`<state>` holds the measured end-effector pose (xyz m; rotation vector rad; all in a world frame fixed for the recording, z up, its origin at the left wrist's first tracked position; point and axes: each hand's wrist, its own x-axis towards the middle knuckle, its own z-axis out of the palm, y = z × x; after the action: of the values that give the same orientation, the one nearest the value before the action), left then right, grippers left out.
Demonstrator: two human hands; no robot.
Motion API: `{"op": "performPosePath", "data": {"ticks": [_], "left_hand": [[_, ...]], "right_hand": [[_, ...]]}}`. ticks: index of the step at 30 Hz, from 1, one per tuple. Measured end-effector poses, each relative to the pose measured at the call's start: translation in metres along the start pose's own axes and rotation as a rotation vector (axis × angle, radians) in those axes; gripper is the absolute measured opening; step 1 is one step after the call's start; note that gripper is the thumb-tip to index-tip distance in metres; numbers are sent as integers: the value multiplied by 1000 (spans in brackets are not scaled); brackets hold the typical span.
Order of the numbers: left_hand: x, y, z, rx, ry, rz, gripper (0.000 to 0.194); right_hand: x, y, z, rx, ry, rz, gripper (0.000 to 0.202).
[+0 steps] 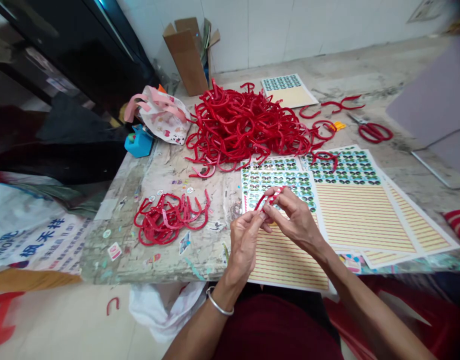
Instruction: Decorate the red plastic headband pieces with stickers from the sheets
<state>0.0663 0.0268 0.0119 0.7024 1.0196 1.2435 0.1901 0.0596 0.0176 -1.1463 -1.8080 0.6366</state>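
Note:
My left hand (245, 237), with a silver bangle at the wrist, pinches one end of a thin red curved band (260, 201). My right hand (294, 215) has its fingers closed on the same band, close to the left fingertips. Part of the band is hidden by the fingers. Both hands are above a printed sticker sheet (290, 260) with small green and blue pictures at its top and striped lines below. To the left lies a small heap of red bands (166, 220). Beyond the hands rises a large pile of red bands (245, 125).
More sticker sheets (365, 215) overlap at the right, and another sheet (290, 97) lies behind. Red-handled scissors (374, 132) rest at the right back. A cardboard box (187, 60), a patterned bag (164, 115) and a blue tape dispenser (139, 141) stand at the back left.

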Motion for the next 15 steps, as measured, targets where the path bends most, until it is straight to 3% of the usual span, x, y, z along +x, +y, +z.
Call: {"op": "performPosePath", "data": {"ticks": [6,11,15], "left_hand": [[3,3,5,110,52,35,20],[2,3,3,109,82,29,17],[-2,-1,0,74,88,-19,16]], "right_hand": [[-11,-3,15,-67,300,-4,15],[-13,4,18,-204,387,-54,17],[-11,5,14,-79,367,52,13]]}}
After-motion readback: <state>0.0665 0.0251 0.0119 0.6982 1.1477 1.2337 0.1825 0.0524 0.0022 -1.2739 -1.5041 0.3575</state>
